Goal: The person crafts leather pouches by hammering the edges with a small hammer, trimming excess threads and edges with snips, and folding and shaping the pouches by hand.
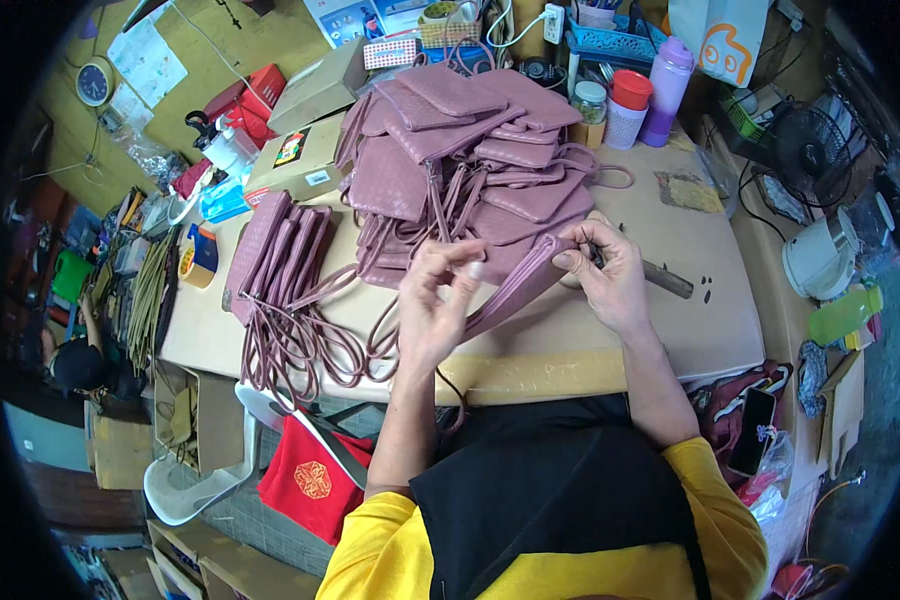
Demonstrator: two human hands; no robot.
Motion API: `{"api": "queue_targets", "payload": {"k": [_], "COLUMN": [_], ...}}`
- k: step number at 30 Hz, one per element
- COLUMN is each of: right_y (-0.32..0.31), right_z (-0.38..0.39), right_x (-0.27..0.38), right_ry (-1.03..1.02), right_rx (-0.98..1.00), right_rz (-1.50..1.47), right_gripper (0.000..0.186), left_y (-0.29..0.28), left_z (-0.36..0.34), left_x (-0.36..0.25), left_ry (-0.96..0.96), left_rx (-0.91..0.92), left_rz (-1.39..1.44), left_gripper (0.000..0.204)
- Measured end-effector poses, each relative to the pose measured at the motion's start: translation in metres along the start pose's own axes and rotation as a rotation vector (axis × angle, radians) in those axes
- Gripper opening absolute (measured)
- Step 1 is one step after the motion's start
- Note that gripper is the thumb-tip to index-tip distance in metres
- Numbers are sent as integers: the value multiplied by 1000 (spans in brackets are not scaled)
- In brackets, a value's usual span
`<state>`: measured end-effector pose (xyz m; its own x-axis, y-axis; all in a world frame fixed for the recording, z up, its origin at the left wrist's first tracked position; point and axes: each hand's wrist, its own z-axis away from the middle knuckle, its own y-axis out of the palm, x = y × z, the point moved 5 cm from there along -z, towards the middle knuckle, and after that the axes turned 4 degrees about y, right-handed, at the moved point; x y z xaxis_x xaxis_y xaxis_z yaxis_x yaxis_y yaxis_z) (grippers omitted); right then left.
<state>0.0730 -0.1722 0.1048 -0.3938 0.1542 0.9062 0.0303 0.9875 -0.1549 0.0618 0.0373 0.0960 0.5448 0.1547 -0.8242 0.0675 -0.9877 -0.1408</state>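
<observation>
Black apron (560, 500) lies nearest us; before the pile (450, 130) our right hand (610, 280) pinches a purse (518, 293); our left hand (438, 300) half-curls, holding we cannot tell what.

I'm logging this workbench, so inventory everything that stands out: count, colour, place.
table: one, beige, centre
heaped pouches: many, mauve, table centre
pouch row: one, mauve, table left
held pouch: one, mauve, centre
cardboard boxes: two, brown, back left
bottle: one, purple, back right
wall clock: one, dark, upper left
fan: one, black, far right
phone: one, black, lower right
chair: one, white, lower left
left hand: one, bare, centre
right hand: one, bare, on held pouch
</observation>
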Motion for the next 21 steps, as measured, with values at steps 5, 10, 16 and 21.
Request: {"api": "queue_targets", "payload": {"k": [5, 10, 16, 21], "right_y": [15, 25, 32, 35], "right_z": [7, 12, 11, 10], "right_x": [-15, -15, -44, -58], "right_ry": [-18, -33, 4, 72], "right_rx": [55, 68, 124, 197], "right_rz": [-15, -41, -110, -231], "right_gripper": [21, 20, 20, 21], "left_y": [16, 17, 17, 27], "left_z": [-2, -3, 5, 11], "left_x": [-21, -6, 20, 27], "left_ry": [-45, -76, -303, -459], "left_rx": [163, 165, 110, 127], "left_rz": [-59, -61, 220, 353], "left_gripper": [29, 28, 17, 23]}}
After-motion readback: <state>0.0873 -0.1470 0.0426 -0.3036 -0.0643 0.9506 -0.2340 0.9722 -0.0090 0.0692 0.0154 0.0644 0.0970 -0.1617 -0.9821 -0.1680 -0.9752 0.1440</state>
